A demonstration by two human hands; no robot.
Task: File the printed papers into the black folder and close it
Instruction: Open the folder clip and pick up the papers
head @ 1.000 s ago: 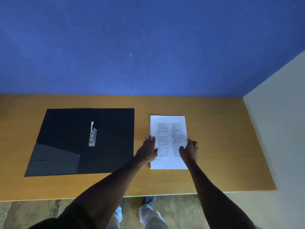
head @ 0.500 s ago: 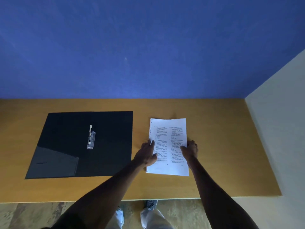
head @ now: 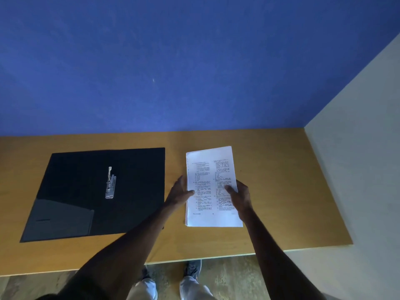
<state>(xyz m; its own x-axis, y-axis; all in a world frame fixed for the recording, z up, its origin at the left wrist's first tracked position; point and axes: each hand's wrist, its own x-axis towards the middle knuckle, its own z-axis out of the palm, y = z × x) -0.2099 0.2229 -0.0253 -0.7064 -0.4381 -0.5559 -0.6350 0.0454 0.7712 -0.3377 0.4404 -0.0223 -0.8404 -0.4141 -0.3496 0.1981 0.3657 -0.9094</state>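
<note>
A stack of white printed papers [head: 207,169] is held just above the wooden table [head: 281,191], right of centre. My left hand [head: 178,193] grips the stack's left edge, thumb on top. My right hand [head: 239,194] grips its right edge, thumb on the printed page. The black folder [head: 134,191] lies open and flat on the left, with a metal clip mechanism [head: 110,184] standing in its middle and a glossy pocket [head: 60,219] at its near left corner. The folder and the papers are apart.
A blue wall [head: 173,61] rises behind the table and a pale wall [head: 357,169] closes it off on the right. The table's front edge [head: 194,259] runs near me, with my shoes [head: 192,268] on the floor below it.
Both hands have closed on the sides of the paper stack and raised it off the table, tilting it slightly. The folder has not moved.
</note>
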